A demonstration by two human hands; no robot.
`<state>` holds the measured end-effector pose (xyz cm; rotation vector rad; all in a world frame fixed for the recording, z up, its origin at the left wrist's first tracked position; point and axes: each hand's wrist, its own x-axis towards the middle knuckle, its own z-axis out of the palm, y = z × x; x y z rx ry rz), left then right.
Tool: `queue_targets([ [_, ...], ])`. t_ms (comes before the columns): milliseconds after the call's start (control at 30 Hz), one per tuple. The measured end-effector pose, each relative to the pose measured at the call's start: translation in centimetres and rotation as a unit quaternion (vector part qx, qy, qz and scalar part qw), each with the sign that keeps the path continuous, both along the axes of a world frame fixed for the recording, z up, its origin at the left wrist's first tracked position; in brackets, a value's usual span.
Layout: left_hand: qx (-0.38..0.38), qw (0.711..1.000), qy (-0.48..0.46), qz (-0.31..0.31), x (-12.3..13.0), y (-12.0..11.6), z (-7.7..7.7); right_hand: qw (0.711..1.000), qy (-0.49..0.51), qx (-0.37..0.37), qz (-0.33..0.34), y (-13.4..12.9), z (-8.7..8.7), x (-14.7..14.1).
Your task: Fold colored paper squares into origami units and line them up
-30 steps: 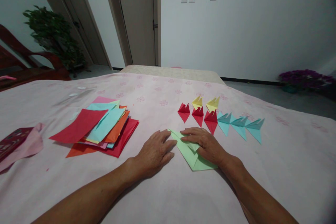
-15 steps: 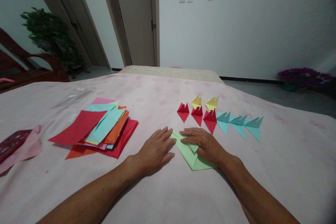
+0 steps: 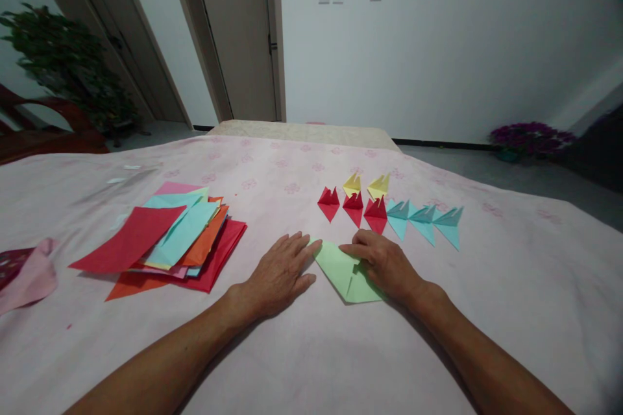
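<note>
A light green sheet of folded origami paper (image 3: 343,272) lies on the cloth between my hands. My left hand (image 3: 282,272) rests flat beside it with fingers apart, the fingertips touching its upper left corner. My right hand (image 3: 389,266) is over the paper's right side, its fingers curled and the index finger lying along the upper edge; the hand hides that side and the thumb. Just beyond stand small folded paper figures: three red ones (image 3: 353,206), two yellow ones (image 3: 378,186) and three light blue ones (image 3: 422,220).
A loose pile of coloured paper (image 3: 141,237) in red, blue, orange and pink lies to the left. Farther left is a pink cloth-like piece (image 3: 36,279) by a dark red item (image 3: 13,266). A pink flowered tablecloth (image 3: 311,363) covers the table.
My right hand's fingers have curled from a flatter spread, and the green paper's raised flap now lies lower. My left hand stays at the corner. The whole view has shifted slightly.
</note>
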<state>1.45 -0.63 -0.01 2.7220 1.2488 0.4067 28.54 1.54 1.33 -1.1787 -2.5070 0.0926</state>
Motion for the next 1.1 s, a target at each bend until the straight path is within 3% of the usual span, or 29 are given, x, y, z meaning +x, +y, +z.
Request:
queue_targets([
  [100,0.001,1.0,0.026,0.002,0.3,0.0,0.2,0.999,-0.016,0.015,0.033,0.0,0.3,0.9],
  [200,0.004,1.0,0.026,0.005,0.5,0.0,0.2,1.0,-0.02,-0.015,0.013,-0.1,1.7,0.9],
  [300,0.011,1.0,0.023,0.006,0.5,0.0,0.1,0.997,0.057,-0.001,-0.051,-0.5,3.5,-1.1],
  [367,0.019,1.0,0.022,0.003,0.5,0.0,0.1,0.991,0.129,0.006,-0.045,-1.2,3.9,-3.5],
  [433,0.026,1.0,0.015,-0.005,0.6,0.0,0.2,0.988,0.149,-0.017,-0.037,-2.1,3.2,-6.0],
  [533,0.031,0.999,-0.006,-0.03,0.6,0.2,0.6,0.99,0.122,-0.062,-0.025,-3.6,0.4,-8.6],
  [633,0.027,0.998,-0.037,-0.033,0.3,0.2,0.7,0.993,0.08,-0.069,-0.048,-4.4,-2.3,-9.1],
  [700,0.023,0.996,-0.082,0.013,-0.2,0.2,0.4,0.993,0.068,-0.063,-0.069,-4.5,-3.1,-8.8],
  [833,0.025,0.985,-0.125,0.117,-1.3,0.2,-0.7,0.994,0.04,-0.048,-0.086,-4.3,-2.5,-8.5],
  [1100,0.044,0.993,-0.032,0.108,-0.8,-0.2,-0.1,0.994,-0.005,-0.032,-0.105,-4.0,-0.8,-9.0],
])
